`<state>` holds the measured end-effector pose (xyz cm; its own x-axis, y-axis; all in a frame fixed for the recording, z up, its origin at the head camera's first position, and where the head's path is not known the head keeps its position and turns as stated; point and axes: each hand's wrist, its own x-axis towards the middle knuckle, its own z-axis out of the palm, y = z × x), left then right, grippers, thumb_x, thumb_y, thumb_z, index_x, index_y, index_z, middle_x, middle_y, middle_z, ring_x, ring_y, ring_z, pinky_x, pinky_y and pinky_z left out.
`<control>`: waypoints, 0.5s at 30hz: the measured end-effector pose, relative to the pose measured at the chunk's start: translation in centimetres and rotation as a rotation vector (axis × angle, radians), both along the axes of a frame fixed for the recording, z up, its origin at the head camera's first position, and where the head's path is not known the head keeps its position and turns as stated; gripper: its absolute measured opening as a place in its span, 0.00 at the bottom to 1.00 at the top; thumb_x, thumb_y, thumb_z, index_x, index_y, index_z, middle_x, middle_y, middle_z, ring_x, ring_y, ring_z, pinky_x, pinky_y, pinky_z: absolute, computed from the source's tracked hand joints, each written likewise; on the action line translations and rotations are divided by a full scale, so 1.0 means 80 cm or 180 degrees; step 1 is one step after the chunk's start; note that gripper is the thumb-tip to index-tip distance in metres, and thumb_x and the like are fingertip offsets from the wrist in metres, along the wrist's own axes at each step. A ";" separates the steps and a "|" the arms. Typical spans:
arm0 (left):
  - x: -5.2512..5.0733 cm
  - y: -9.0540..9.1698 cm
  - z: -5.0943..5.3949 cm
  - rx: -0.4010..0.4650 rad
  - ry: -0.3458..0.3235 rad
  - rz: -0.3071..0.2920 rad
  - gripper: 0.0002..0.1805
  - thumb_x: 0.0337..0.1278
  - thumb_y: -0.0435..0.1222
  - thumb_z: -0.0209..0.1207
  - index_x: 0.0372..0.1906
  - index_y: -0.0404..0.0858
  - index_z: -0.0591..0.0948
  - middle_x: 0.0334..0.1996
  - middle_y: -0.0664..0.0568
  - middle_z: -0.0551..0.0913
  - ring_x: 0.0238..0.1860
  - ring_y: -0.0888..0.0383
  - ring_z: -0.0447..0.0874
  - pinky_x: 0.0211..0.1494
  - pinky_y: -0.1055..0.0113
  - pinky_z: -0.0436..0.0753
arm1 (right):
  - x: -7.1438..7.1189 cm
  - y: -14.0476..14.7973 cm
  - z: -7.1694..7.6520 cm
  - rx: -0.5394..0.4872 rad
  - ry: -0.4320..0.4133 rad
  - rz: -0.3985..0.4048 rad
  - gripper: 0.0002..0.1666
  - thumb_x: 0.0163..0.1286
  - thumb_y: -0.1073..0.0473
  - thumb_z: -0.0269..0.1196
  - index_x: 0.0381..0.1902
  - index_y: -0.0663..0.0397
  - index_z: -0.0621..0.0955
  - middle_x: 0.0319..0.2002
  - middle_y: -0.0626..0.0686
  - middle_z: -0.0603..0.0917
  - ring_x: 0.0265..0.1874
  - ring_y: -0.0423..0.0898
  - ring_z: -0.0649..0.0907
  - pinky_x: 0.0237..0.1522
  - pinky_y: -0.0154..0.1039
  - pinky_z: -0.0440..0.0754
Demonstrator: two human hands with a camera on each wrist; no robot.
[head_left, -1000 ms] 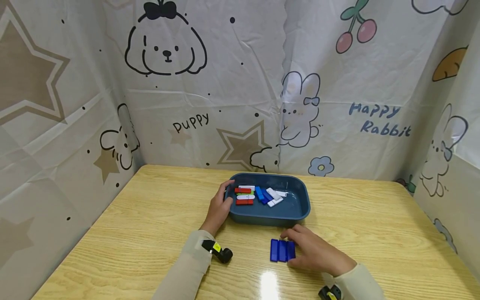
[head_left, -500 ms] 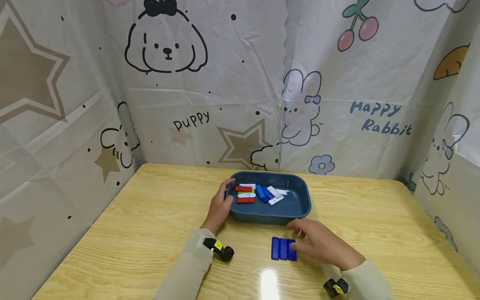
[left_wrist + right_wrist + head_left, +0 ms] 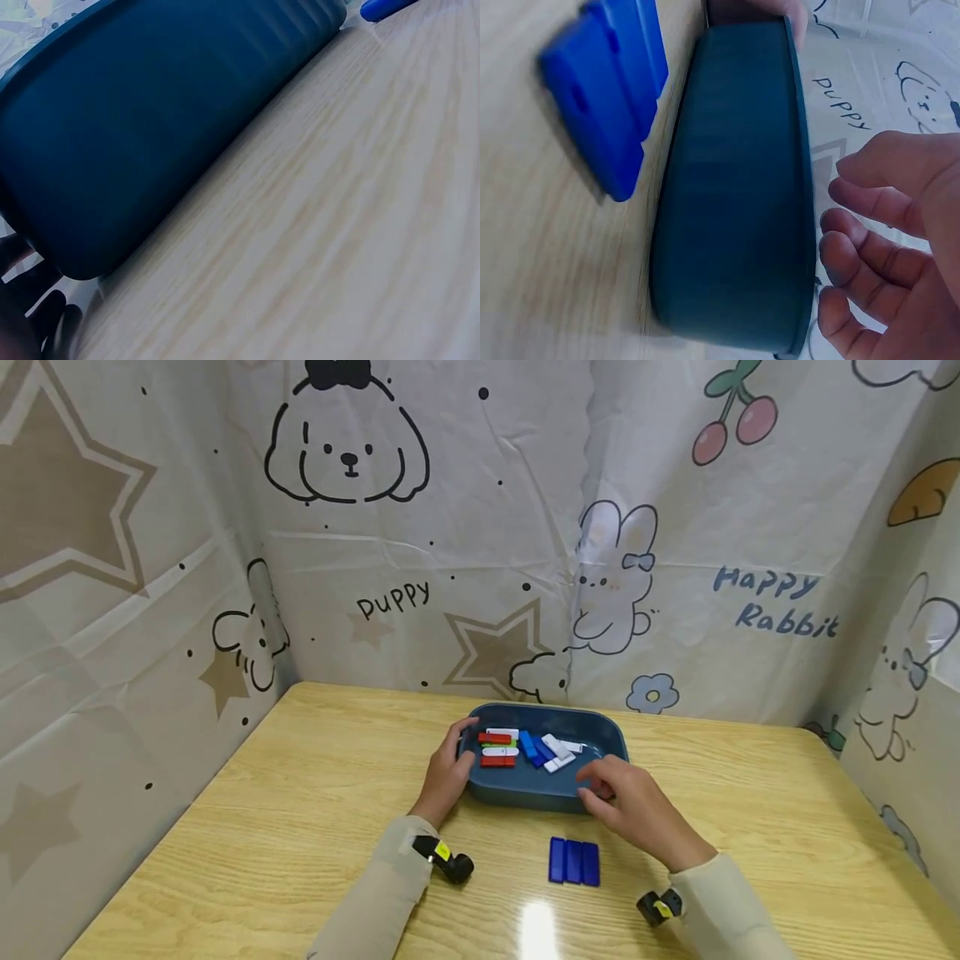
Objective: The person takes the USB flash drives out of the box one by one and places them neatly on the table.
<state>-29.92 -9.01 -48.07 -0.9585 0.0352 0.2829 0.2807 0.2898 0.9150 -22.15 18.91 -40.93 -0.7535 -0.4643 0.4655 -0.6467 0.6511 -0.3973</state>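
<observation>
A dark blue-green plastic tub [image 3: 525, 793] stands on the table. My left hand [image 3: 444, 777] grips its left end, thumb and fingertips at the rim. Inside lie several small stick-shaped pieces: red sticks [image 3: 498, 762], white sticks [image 3: 558, 762], blue sticks [image 3: 529, 747] and a green one, partly hidden. In front of the tub, three flat dark blue sticks [image 3: 573, 861] lie side by side. Above the tub's front right rim hovers my right hand [image 3: 633, 797], fingers loosely bent and holding nothing. The right wrist view shows a gap between its thumb and forefinger.
The light wood table [image 3: 322, 793] runs back to a pale printed curtain [image 3: 390, 552], which also hangs along both sides. A small black wrist camera [image 3: 450, 862] is strapped to the left sleeve, another black camera [image 3: 658, 907] to the right.
My right hand has come off the blue sticks and moved forward to the tub's front right rim. The sticks stay lined up, and the left hand keeps its place. The head view has shifted slightly.
</observation>
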 end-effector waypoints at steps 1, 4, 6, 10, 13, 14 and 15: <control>0.000 0.000 0.000 -0.0005 -0.0007 0.0007 0.30 0.58 0.29 0.46 0.66 0.51 0.68 0.68 0.51 0.67 0.66 0.51 0.66 0.68 0.48 0.64 | -0.005 -0.002 0.000 0.0008 -0.0008 -0.0010 0.08 0.60 0.63 0.67 0.39 0.52 0.82 0.32 0.41 0.77 0.28 0.36 0.75 0.31 0.35 0.79; -0.001 -0.001 0.001 -0.0033 -0.0033 0.0033 0.30 0.58 0.30 0.47 0.66 0.52 0.69 0.68 0.52 0.67 0.66 0.53 0.65 0.68 0.49 0.63 | -0.022 -0.008 0.000 0.0039 -0.0157 -0.0051 0.08 0.62 0.62 0.66 0.40 0.51 0.82 0.33 0.43 0.79 0.30 0.37 0.76 0.33 0.37 0.80; -0.001 -0.001 0.000 -0.0039 -0.0019 0.0027 0.30 0.58 0.30 0.47 0.66 0.52 0.69 0.68 0.52 0.67 0.67 0.52 0.64 0.69 0.49 0.62 | -0.033 -0.014 -0.001 0.0070 -0.0270 -0.0086 0.08 0.62 0.61 0.65 0.40 0.51 0.83 0.33 0.44 0.79 0.30 0.38 0.77 0.34 0.37 0.80; -0.002 -0.001 -0.002 -0.0015 0.0018 0.0010 0.29 0.58 0.30 0.46 0.66 0.51 0.69 0.68 0.51 0.67 0.68 0.51 0.64 0.69 0.47 0.61 | -0.055 -0.025 -0.001 0.0165 -0.0482 -0.0187 0.08 0.64 0.61 0.63 0.42 0.54 0.83 0.31 0.44 0.78 0.28 0.39 0.75 0.32 0.35 0.77; -0.002 -0.001 -0.003 -0.0017 0.0031 0.0024 0.30 0.57 0.30 0.46 0.66 0.51 0.69 0.68 0.51 0.67 0.68 0.50 0.64 0.69 0.47 0.61 | -0.070 -0.034 -0.001 0.0253 -0.0717 -0.0289 0.10 0.66 0.60 0.62 0.44 0.55 0.83 0.29 0.45 0.76 0.27 0.42 0.74 0.29 0.36 0.75; -0.002 -0.001 -0.003 -0.0013 0.0020 0.0026 0.30 0.57 0.30 0.46 0.66 0.51 0.69 0.69 0.51 0.67 0.68 0.50 0.64 0.69 0.47 0.61 | -0.075 -0.037 -0.001 0.0288 -0.0811 -0.0326 0.10 0.66 0.60 0.62 0.45 0.55 0.83 0.28 0.46 0.76 0.27 0.42 0.73 0.29 0.36 0.74; -0.001 -0.002 -0.002 -0.0022 0.0019 0.0033 0.30 0.57 0.30 0.47 0.66 0.51 0.69 0.68 0.51 0.67 0.68 0.50 0.64 0.69 0.47 0.61 | -0.080 -0.040 -0.002 0.0326 -0.0892 -0.0352 0.11 0.66 0.60 0.62 0.46 0.55 0.82 0.28 0.46 0.76 0.27 0.43 0.74 0.29 0.36 0.74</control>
